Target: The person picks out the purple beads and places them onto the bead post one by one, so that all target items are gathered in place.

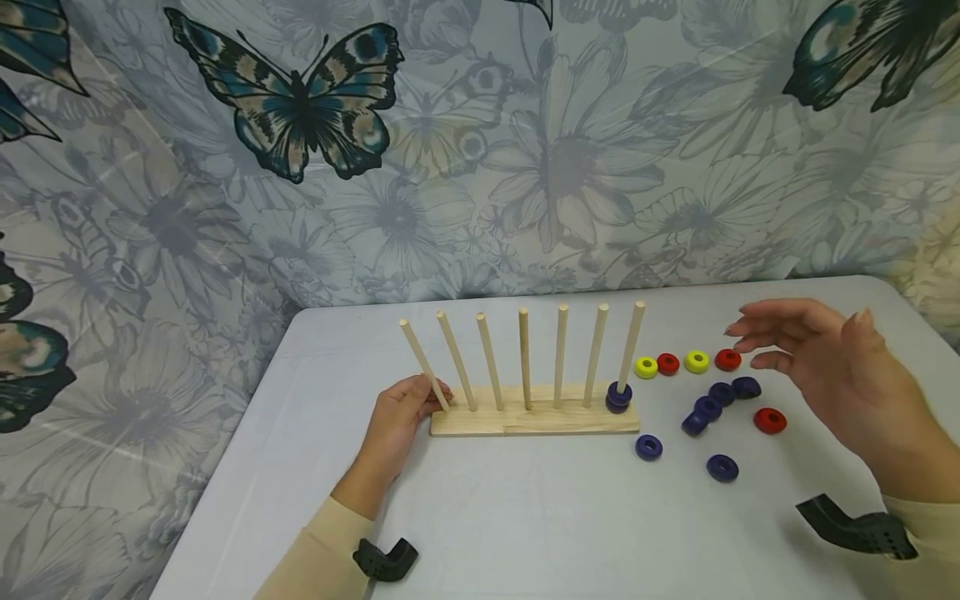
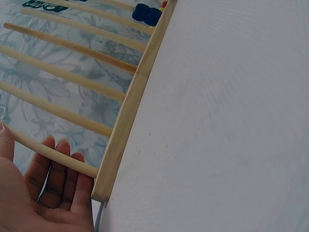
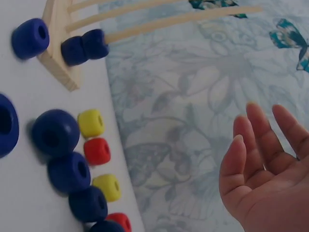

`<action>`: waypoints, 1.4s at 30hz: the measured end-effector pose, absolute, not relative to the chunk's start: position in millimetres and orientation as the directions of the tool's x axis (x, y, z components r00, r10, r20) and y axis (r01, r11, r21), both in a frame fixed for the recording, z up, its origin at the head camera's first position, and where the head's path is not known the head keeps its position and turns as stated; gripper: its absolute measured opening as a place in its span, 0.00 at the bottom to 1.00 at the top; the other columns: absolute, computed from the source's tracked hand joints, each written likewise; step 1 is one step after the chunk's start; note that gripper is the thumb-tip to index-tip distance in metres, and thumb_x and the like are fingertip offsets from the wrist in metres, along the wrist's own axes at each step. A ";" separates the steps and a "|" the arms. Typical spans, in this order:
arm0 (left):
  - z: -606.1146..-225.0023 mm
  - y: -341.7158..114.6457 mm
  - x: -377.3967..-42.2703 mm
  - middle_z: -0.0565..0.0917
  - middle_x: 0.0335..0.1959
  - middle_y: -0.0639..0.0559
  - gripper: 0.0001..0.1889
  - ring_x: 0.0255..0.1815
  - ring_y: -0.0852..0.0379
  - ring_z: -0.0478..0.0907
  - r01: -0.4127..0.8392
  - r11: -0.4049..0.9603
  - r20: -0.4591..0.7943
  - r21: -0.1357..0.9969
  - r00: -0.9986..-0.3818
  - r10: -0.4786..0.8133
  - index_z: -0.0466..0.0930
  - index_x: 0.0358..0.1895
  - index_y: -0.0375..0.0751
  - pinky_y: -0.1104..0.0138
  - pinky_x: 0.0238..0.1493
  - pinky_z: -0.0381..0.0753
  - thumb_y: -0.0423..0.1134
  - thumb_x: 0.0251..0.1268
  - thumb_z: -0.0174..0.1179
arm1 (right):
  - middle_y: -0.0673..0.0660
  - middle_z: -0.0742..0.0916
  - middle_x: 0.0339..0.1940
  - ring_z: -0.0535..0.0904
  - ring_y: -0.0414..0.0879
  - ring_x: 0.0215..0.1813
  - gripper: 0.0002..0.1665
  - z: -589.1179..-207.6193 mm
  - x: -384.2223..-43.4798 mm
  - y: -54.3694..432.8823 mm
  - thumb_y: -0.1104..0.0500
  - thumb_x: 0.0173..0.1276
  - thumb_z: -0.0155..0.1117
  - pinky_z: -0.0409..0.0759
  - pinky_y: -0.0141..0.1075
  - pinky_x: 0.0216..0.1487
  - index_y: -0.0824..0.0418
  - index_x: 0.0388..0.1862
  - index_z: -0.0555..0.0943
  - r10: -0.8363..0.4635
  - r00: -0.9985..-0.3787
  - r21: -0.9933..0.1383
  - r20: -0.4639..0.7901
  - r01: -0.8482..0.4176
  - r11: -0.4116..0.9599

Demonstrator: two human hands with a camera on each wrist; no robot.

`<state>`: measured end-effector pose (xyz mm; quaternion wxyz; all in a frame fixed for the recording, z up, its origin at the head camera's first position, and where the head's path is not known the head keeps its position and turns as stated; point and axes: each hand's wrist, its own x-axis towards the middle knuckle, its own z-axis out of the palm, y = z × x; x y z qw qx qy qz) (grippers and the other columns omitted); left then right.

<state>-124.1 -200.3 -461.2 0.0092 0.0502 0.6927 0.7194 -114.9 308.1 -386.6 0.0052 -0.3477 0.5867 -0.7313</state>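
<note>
A wooden peg rack point(image 1: 525, 421) with a row of upright pegs stands on the table. My left hand point(image 1: 399, 417) holds its left end, fingers loosely curled behind the leftmost peg point(image 2: 53, 153). Two dark blue beads point(image 1: 618, 398) are stacked on the rightmost peg. My right hand point(image 1: 851, 379) hovers over the table's right side, fingers apart and holding nothing. Nearest its fingertips in the head view lies a red bead point(image 1: 727, 360). Loose blue beads point(image 3: 69, 172) lie in a line, beside yellow beads point(image 3: 91, 123) and red beads point(image 3: 97, 151).
Single blue beads point(image 1: 648, 447) lie in front of the rack's right end, and another red bead point(image 1: 770, 421) is farther right. A white cover lies over the table point(image 1: 525, 517). Behind it hangs a butterfly-and-flower patterned backdrop point(image 1: 480, 167). Both wrists wear black straps point(image 1: 386, 560).
</note>
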 end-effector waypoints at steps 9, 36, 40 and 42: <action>-461.1 -199.3 -123.9 0.88 0.45 0.40 0.21 0.53 0.48 0.85 0.061 -0.039 0.064 0.997 -0.995 0.082 0.84 0.51 0.18 0.60 0.59 0.86 0.40 0.90 0.55 | 0.64 0.83 0.65 0.78 0.52 0.63 0.36 -401.7 -112.1 323.6 0.48 0.95 0.27 0.78 0.36 0.58 0.74 0.80 0.68 -0.250 -0.903 -0.937 0.349 -0.326 -0.128; -460.8 -199.5 -123.7 0.88 0.46 0.40 0.22 0.53 0.48 0.86 0.064 -0.029 0.066 0.998 -0.994 0.087 0.84 0.51 0.21 0.60 0.60 0.85 0.43 0.90 0.55 | 0.39 0.84 0.60 0.80 0.40 0.54 0.24 -441.0 -125.9 346.6 0.53 0.95 0.34 0.80 0.26 0.48 0.45 0.70 0.79 -0.172 -0.976 -0.880 0.134 -0.197 0.431; -460.3 -199.4 -123.0 0.88 0.46 0.41 0.22 0.53 0.48 0.86 0.068 -0.030 0.070 0.997 -0.994 0.085 0.85 0.51 0.22 0.61 0.59 0.86 0.44 0.90 0.56 | 0.38 0.86 0.56 0.81 0.36 0.53 0.23 -443.2 -126.7 349.3 0.51 0.95 0.40 0.81 0.25 0.47 0.59 0.72 0.77 -0.162 -0.984 -0.848 0.073 -0.146 0.510; -460.2 -199.5 -123.0 0.88 0.45 0.42 0.22 0.53 0.48 0.86 0.069 -0.028 0.071 0.997 -0.994 0.086 0.85 0.51 0.22 0.61 0.59 0.86 0.43 0.90 0.56 | 0.40 0.86 0.56 0.80 0.33 0.52 0.24 -445.0 -127.1 349.4 0.50 0.94 0.45 0.81 0.25 0.46 0.64 0.73 0.75 -0.149 -0.988 -0.832 0.036 -0.112 0.543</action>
